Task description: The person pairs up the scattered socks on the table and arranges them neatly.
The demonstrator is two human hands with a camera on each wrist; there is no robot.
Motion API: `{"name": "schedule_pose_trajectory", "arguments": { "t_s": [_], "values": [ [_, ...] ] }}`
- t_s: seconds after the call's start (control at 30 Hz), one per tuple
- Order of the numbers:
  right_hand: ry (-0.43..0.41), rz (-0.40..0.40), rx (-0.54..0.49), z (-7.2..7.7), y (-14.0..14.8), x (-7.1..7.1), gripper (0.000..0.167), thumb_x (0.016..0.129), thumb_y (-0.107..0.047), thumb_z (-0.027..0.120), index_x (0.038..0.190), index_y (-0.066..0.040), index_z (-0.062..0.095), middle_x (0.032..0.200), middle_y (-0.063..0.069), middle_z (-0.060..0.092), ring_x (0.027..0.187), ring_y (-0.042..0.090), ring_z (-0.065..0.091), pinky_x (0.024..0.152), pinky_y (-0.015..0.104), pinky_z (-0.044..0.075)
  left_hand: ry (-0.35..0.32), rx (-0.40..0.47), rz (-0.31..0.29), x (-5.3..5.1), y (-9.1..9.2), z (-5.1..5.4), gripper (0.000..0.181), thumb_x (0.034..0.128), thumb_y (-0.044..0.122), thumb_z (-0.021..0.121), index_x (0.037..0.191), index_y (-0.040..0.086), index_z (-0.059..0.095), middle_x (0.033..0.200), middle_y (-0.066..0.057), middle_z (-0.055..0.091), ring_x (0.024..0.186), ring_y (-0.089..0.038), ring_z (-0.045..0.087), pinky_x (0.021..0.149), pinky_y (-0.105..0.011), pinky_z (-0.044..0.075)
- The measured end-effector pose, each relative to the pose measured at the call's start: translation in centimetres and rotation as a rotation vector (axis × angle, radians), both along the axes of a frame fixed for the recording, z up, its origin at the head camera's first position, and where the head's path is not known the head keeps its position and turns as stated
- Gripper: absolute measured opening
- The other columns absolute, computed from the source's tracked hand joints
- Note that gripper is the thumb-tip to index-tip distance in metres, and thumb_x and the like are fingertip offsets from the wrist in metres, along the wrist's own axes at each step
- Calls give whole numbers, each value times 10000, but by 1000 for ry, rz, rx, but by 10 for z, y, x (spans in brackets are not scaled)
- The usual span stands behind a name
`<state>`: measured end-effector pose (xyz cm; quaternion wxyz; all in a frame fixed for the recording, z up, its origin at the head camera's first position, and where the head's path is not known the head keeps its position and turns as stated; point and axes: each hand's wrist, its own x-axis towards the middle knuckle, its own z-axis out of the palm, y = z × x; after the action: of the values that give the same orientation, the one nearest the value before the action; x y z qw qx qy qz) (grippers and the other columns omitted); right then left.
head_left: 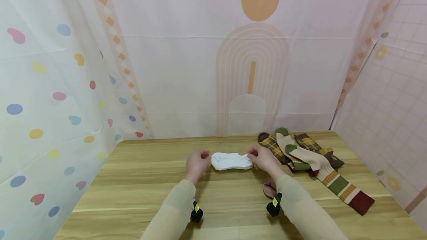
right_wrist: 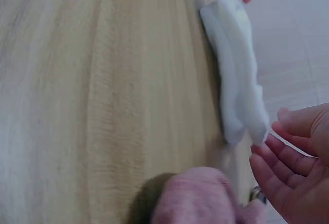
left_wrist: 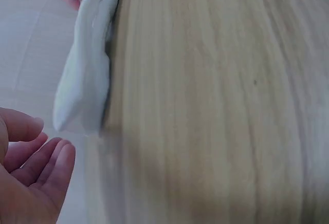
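Observation:
White socks (head_left: 231, 161), laid one on the other, lie flat across the wooden table between the two hands. Off their left end, my left hand (head_left: 198, 164) holds nothing; its fingers are loosely bent, with a small gap to the cloth in the left wrist view, where the hand (left_wrist: 36, 172) shows at lower left. My right hand (head_left: 265, 158) is at the other end. In the right wrist view that hand (right_wrist: 298, 167) has its fingertips at the sock's edge, thumb apart from the cloth; whether they touch it I cannot tell.
Right of the hands lies a loose pile of socks: brown-yellow plaid ones (head_left: 271, 145) and a striped one (head_left: 338, 184) with a dark red end. A small pinkish cloth bundle (head_left: 268, 190) sits beneath the right forearm. Patterned curtains (head_left: 173, 66) stand behind the table (head_left: 133, 180).

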<state>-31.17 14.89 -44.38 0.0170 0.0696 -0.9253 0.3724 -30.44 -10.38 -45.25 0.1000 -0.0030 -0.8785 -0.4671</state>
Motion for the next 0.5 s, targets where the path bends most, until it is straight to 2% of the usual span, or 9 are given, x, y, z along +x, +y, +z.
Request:
{"name": "schedule_pose_trajectory", "arguments": {
  "t_s": [0.13, 0.23, 0.4, 0.5],
  "values": [
    [47, 18, 38, 9, -3, 5, 181, 967, -181, 654, 1097, -61, 690, 1007, 53, 672, 963, 235, 624, 851, 429, 507, 107, -110, -68, 5, 3, 8, 214, 882, 54, 677, 1071, -38, 720, 979, -130, 713, 898, -262, 656, 806, -410, 540],
    [98, 46, 56, 12, -7, 7, 173, 955, -159, 667, 1084, -48, 697, 985, 52, 675, 942, 229, 631, 837, 426, 517, 189, -206, -152, 10, 8, 14, 220, 876, 43, 692, 1077, -42, 719, 1005, -150, 714, 906, -278, 663, 802, -420, 550],
    [192, 82, 198, 11, -17, 10, 136, 923, -161, 710, 1032, -80, 722, 941, 19, 675, 873, 169, 625, 784, 367, 520, 317, -462, -267, 14, 17, 16, 199, 851, 33, 731, 1041, -24, 729, 995, -146, 719, 927, -296, 674, 830, -425, 544],
    [247, 88, 293, 8, -22, 12, 118, 908, -171, 728, 1005, -105, 725, 931, 6, 666, 845, 157, 618, 764, 348, 509, 363, -598, -287, 14, 22, 14, 169, 837, 41, 747, 1003, 12, 740, 955, -115, 715, 910, -287, 672, 824, -409, 539]
  ]
}}
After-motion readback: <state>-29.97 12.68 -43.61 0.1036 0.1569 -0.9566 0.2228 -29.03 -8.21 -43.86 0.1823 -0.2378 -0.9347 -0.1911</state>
